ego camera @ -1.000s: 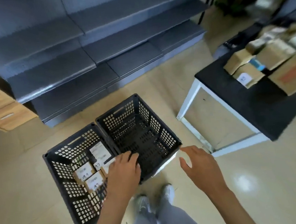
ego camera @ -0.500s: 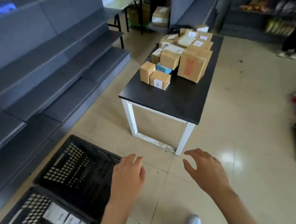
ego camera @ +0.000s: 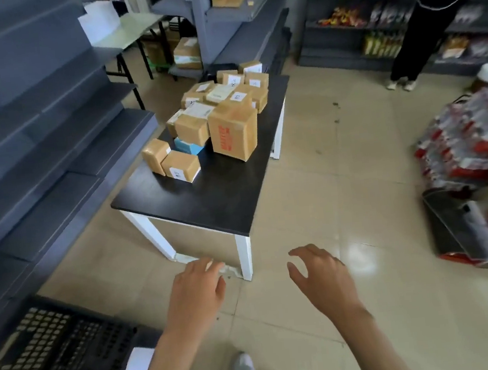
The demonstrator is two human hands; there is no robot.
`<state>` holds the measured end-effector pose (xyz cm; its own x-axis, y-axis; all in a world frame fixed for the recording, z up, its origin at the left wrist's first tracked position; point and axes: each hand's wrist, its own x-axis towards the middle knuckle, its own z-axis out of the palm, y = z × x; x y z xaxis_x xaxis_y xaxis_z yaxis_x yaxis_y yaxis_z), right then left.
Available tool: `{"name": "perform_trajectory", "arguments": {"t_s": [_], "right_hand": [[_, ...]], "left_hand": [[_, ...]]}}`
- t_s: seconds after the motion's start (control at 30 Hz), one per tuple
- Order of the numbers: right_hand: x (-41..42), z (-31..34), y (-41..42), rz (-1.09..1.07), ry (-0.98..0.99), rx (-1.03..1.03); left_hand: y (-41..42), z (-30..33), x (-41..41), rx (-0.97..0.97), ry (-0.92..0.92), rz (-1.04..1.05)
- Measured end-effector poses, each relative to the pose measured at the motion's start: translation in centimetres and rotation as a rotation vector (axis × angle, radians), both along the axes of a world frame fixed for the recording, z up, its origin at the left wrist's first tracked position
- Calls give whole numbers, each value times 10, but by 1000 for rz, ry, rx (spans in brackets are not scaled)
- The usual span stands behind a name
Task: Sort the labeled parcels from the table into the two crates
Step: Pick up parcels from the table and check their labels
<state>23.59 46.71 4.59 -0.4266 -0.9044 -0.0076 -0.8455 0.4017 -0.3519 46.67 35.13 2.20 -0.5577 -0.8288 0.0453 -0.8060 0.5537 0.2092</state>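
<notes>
Parcels (ego camera: 214, 118): brown cardboard boxes, many with white labels, heaped on far half of table (ego camera: 208, 200). Tallest box (ego camera: 233, 134) with red print upright at heap's near-right edge. Small labelled box (ego camera: 180, 166) nearest table's front, touching another small box (ego camera: 155, 155); blue box (ego camera: 189, 147) just behind. Black lattice crate (ego camera: 55, 349) on floor, left of table's front.

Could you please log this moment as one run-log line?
hands: left empty, right empty | parcels piled on table | crate lower left
</notes>
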Motion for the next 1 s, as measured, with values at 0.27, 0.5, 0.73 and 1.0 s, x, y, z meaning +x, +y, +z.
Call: {"name": "perform_trajectory", "arguments": {"t_s": [0.27, 0.5, 0.73, 1.0], "right_hand": [[-86, -5, -74, -23, 27, 41], [-145, 0, -163, 9, 61, 62], [-204, -1, -237, 80, 71, 67], [-296, -17, -346, 230, 91, 67]], "left_hand": [[-72, -12, -93, 30, 68, -17], [-161, -24, -164, 49, 122, -5], [-226, -13, -217, 108, 111, 29], [-299, -19, -276, 125, 27, 215]]}}
